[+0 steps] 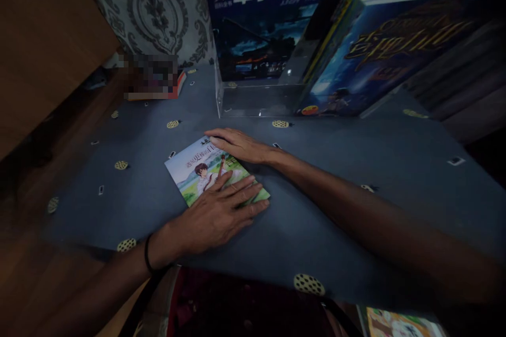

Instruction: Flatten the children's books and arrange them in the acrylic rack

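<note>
A small book (193, 171) with an illustrated cover of a figure in a green landscape lies closed and at a slant on the cloth-covered table. My left hand (225, 208), a dark band at its wrist, rests flat across the book's lower part with the fingers spread. At the book's upper right edge lies my right hand (239, 145), its fingers stretched out along the corner. Part of the cover is hidden under both hands.
Behind the book, a clear stand (253, 101) holds a dark blue book (261, 37) upright. Another blue book (356, 68) leans to its right. A blurred-out item (150, 79) lies at the back left. The table (328, 168) has a pineapple-patterned grey cloth.
</note>
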Motion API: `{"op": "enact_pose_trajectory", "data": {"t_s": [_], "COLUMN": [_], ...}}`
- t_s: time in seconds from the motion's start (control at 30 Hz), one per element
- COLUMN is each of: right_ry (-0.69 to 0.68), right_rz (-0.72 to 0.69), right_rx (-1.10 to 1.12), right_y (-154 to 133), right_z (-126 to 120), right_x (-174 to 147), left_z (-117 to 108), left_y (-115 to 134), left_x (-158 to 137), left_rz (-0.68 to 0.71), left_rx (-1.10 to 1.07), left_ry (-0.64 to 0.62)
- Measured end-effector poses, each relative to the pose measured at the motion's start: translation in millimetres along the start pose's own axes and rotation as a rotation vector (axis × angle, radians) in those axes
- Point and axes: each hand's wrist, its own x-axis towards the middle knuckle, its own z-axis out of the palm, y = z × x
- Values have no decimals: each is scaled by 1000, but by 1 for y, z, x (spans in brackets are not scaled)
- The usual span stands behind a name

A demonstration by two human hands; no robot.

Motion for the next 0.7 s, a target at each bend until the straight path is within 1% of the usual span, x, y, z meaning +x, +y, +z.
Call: {"op": "enact_pose_trajectory", "data": {"t_s": [0.13,0.2,0.23,0.3,0.43,0.47,0.5,0.6,0.7], "right_ry": [11,17,23,42,71,68,63,46,40], "right_rz": [-1,-17,-28,-46,-29,-19,-10,4,22], "right_rx": [-7,-16,-26,-57,-157,-186,-215,-286,-324], "right_y": [2,3,3,2,-6,-10,-13,-23,-26], "right_z": [2,3,4,8,19,22,25,31,35], "right_x": [0,0,0,-1,-16,-23,-29,-46,-54], "left_z": [4,8,10,14,16,15,15,12,9], "left_y": [5,4,1,-7,-26,-29,-31,-31,-30], "left_x": [-10,-17,-22,-34,-66,-73,-79,-87,-84], "left_rz": [-26,-90,-143,-302,-732,-802,-842,-843,-864], "left_rx": [45,81,100,144,197,182,148,-36,-293], "left_ry": [57,84,105,174,337,356,363,380,449]}}
